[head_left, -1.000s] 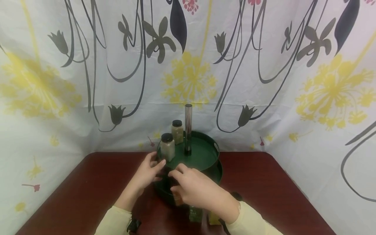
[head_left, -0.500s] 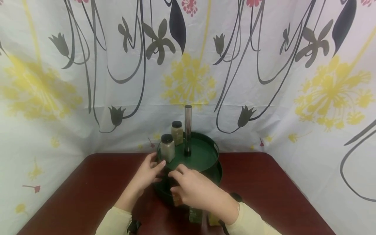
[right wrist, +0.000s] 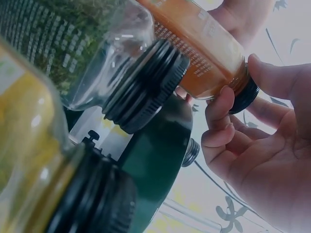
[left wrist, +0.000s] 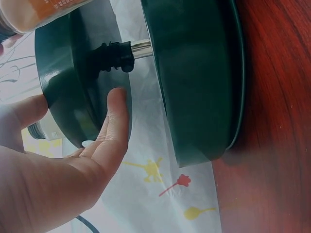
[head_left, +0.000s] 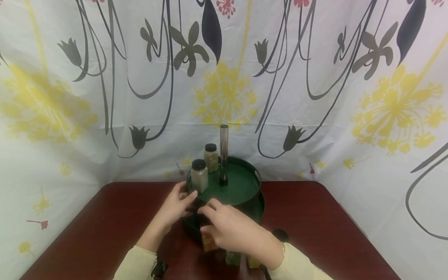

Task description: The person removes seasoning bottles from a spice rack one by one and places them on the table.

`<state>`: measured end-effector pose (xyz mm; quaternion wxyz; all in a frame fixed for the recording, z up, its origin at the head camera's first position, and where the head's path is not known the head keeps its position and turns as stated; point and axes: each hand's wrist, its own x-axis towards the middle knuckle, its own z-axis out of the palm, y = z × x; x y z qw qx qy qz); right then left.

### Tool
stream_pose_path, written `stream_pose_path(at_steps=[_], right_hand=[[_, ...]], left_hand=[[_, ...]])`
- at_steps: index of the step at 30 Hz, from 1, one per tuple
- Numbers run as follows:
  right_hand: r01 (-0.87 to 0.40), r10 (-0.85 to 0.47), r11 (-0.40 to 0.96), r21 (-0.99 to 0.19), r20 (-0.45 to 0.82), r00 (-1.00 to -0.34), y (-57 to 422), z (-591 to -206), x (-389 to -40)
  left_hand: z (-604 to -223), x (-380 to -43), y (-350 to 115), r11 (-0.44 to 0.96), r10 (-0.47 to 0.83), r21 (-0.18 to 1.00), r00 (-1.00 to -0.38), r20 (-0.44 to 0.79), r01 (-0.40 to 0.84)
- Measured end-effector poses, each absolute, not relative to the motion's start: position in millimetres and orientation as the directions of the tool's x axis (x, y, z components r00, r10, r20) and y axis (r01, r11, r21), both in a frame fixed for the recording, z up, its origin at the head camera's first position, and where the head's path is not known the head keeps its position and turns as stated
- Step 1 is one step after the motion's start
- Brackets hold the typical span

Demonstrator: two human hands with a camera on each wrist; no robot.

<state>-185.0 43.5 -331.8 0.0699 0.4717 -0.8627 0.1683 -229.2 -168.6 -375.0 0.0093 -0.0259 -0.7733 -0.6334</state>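
A two-tier green metal turntable rack stands on the table, with an upper tray and a lower tray joined by a central post. My left hand holds the upper tray's left rim, thumb on the rim and fingers reaching underneath. In front of the rack, my right hand pinches the black lid of a glass spice jar filled with orange powder. That jar is tilted in the right wrist view. Two lidded jars, a pale jar and a tan jar, stand on the upper tray's left side.
Nearer my body stand a jar of green herbs and a jar of yellow contents, partly covered by my right arm. Another black lid shows beyond that wrist. A flower-patterned curtain hangs behind the dark red table.
My right hand has shifted slightly left, and the orange spice jar has come out a little from the rack's front, showing more. The left hand stays at the upper tray's rim.
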Motion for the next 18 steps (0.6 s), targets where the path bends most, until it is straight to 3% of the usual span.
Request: stream_pose_path(at_steps=[10, 18], right_hand=[[-0.833, -0.802, 0.507, -0.223, 0.232, -0.551, 42, -339, -183], [-0.843, -0.815, 0.517, -0.153, 0.214, -0.538, 39, -347, -183]], left_hand=[[-374, -228, -167, 0.198, 0.031, 0.979, -0.999, 0.04, 0.046], [-375, -228, -168, 0.19, 0.032, 0.98, -0.998, 0.045, 0.05]])
